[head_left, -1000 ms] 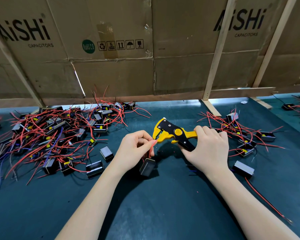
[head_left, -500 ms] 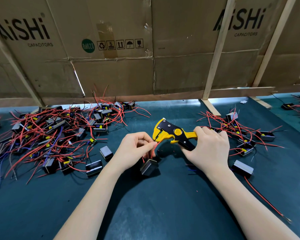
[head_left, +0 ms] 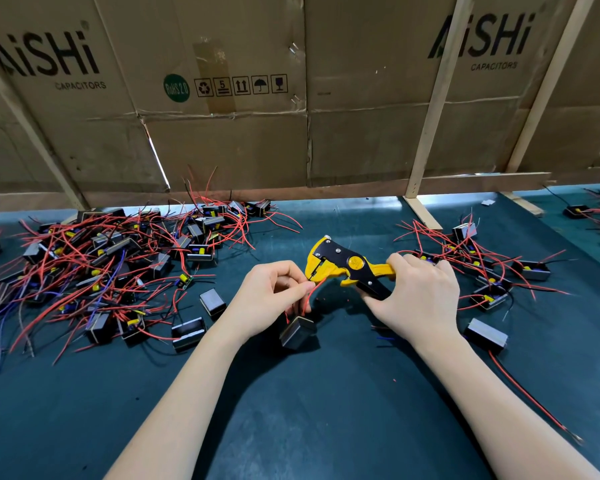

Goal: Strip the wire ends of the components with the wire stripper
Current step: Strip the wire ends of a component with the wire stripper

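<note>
Head view: the wire stripper [head_left: 347, 266] was gripped by the right hand [head_left: 418, 294], fingers curled round its handles; a red wire [head_left: 315, 289] of the hanging component [head_left: 297, 332] was pinched by the left hand [head_left: 271, 299] at the jaws. Strands could be nicked if the wire were fed in crooked

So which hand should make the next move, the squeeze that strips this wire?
Right hand: it grips the yellow-and-black wire stripper, whose head meets the thin red wire pinched by the left hand.
</note>
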